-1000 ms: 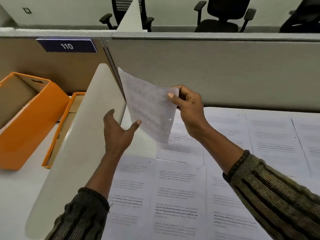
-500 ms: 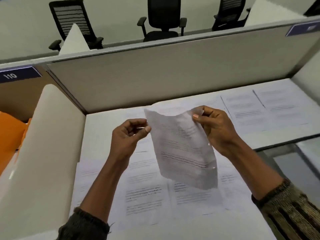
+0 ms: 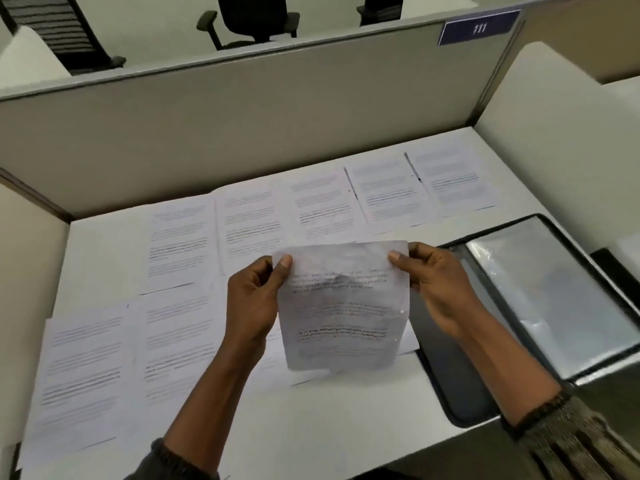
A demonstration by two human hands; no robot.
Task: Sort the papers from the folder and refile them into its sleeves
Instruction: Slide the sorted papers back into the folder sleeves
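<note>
Office cubicle: a white table (image 3: 100, 244) is closed off at the back by a grey partition (image 3: 277, 109), with black office chairs (image 3: 256, 19) beyond it. Printed papers (image 3: 83, 368) lie flat in two rows across the table, edges touching or overlapping, from the near left corner to the far right.

Left of centre, the left hand (image 3: 252, 299) is raised above the table, forearm bare below a knitted cuff (image 3: 173, 459). Its thumb and curled fingers pinch the upper left corner of a single sheet (image 3: 343, 306). The sheet hangs upright, printed face toward the camera, slightly crumpled and clear of the table. A punch hole shows near its right edge. The right hand (image 3: 440, 285) pinches the upper right corner likewise, thumb on the front.

Just right of that hand, the folder (image 3: 460, 393) lies open on the table, black cover down, a clear plastic sleeve (image 3: 554, 299) facing up. A pale side divider (image 3: 561, 133) bounds the table on the right. A blue plate reading 111 (image 3: 479, 28) sits at the partition's top right.
</note>
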